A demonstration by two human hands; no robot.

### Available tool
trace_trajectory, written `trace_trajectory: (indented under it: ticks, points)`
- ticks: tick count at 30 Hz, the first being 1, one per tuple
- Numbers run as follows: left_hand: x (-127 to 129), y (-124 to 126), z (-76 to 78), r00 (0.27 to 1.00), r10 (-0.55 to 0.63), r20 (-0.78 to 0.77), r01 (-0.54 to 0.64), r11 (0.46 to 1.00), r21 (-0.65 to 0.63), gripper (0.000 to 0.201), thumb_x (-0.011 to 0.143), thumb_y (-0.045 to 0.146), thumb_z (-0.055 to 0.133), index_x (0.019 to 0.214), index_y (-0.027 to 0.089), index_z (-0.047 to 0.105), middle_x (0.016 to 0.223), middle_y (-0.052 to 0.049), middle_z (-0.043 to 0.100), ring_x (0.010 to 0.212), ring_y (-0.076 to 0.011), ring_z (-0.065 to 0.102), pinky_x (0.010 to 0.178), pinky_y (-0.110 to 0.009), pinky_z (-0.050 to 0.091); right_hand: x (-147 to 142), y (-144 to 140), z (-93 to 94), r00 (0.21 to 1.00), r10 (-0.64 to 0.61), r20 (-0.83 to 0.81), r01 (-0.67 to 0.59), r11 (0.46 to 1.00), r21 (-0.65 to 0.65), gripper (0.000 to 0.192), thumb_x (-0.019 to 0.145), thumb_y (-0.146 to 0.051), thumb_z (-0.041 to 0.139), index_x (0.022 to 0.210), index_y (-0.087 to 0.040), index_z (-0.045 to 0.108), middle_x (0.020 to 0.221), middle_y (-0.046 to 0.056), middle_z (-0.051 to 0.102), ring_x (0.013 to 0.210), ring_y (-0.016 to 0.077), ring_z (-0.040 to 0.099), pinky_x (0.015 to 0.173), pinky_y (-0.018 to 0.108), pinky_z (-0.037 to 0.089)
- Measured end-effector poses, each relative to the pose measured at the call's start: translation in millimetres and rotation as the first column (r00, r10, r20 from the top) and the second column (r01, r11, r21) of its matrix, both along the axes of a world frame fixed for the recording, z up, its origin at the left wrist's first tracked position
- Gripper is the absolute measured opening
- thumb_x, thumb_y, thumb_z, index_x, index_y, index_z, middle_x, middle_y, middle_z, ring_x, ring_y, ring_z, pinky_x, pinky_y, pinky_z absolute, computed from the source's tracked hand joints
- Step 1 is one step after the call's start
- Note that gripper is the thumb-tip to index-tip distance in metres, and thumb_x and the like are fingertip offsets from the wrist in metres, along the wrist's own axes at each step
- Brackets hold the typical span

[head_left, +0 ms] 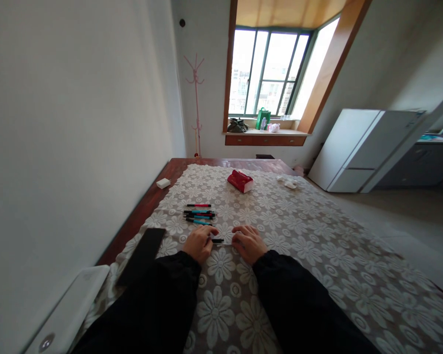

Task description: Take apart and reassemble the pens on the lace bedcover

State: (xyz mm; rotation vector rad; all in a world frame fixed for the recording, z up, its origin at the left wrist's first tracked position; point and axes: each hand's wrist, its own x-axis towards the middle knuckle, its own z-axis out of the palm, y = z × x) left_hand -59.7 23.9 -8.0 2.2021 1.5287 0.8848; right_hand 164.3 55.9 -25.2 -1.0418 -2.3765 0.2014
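My left hand [200, 244] is closed on a pen, and the pen's black end [217, 241] sticks out to the right of the fingers. To its right, my right hand [249, 243] has its fingers bent and drawn together at the tips. A thin pale strip [227, 242] runs between the pen and the right fingertips; it is too small to identify. Just beyond the left hand lies a row of pens: a light blue pen [198, 222] nearest, several blue, black and red ones bunched behind it, and a red-and-black pen [199, 205] farthest off.
A flower-patterned lace cloth [299, 221] covers the wooden table [162, 173]. On it are a red tissue pack [239, 181], crumpled white tissue [288, 183] and a dark flat slab [147, 250] near my left sleeve. A small white box [163, 183] sits by the wall.
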Motion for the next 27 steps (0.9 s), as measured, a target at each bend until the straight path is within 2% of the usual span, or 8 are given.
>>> trace_trajectory:
  ticks: [4, 9, 16, 27]
  points:
    - [-0.5, -0.1, -1.3, 1.0, 0.01, 0.001, -0.01, 1.0, 0.005, 0.032, 0.073, 0.003, 0.047, 0.095, 0.021, 0.063, 0.094, -0.004, 0.064, 0.093, -0.0202, 0.057, 0.088, -0.034, 0.045, 0.9, 0.7, 1.5, 1.0, -0.021, -0.019, 0.021, 1.0, 0.008, 0.011, 0.08, -0.011, 0.061, 0.082, -0.022, 0.062, 0.108, 0.004, 0.063, 0.103, 0.0214, 0.053, 0.096, 0.04, 0.036]
    - [-2.5, 0.6, -0.8, 0.993, 0.099, 0.056, -0.102, 0.993, 0.055, 0.028, 0.068, 0.001, 0.044, 0.084, 0.02, 0.057, 0.086, -0.005, 0.06, 0.09, -0.0206, 0.056, 0.084, -0.034, 0.045, 19.5, 9.6, 11.5, 0.998, -0.056, 0.003, 0.056, 0.997, 0.052, 0.015, 0.08, -0.007, 0.059, 0.084, -0.022, 0.059, 0.114, 0.004, 0.062, 0.109, 0.0221, 0.051, 0.1, 0.041, 0.033]
    - [-0.7, -3.1, 0.6, 0.999, -0.037, -0.032, 0.041, 0.993, 0.111, 0.025, 0.062, 0.004, 0.053, 0.079, 0.021, 0.061, 0.098, -0.004, 0.061, 0.1, -0.0234, 0.054, 0.092, -0.036, 0.043, 45.7, 19.9, 18.8, 0.987, -0.061, 0.146, 0.063, 0.998, -0.007, 0.012, 0.078, -0.011, 0.062, 0.081, -0.022, 0.061, 0.119, 0.003, 0.06, 0.115, 0.0235, 0.048, 0.101, 0.045, 0.031]
    - [0.1, -4.5, 2.7, 0.997, -0.057, -0.047, 0.061, 0.993, 0.101, 0.025, 0.066, 0.006, 0.057, 0.083, 0.022, 0.066, 0.1, -0.004, 0.063, 0.1, -0.0228, 0.055, 0.093, -0.036, 0.045, 40.9, 19.7, 10.3, 0.984, -0.055, 0.169, 0.064, 0.997, -0.053, 0.011, 0.078, -0.013, 0.063, 0.082, -0.022, 0.063, 0.118, 0.004, 0.06, 0.114, 0.0233, 0.049, 0.1, 0.043, 0.033]
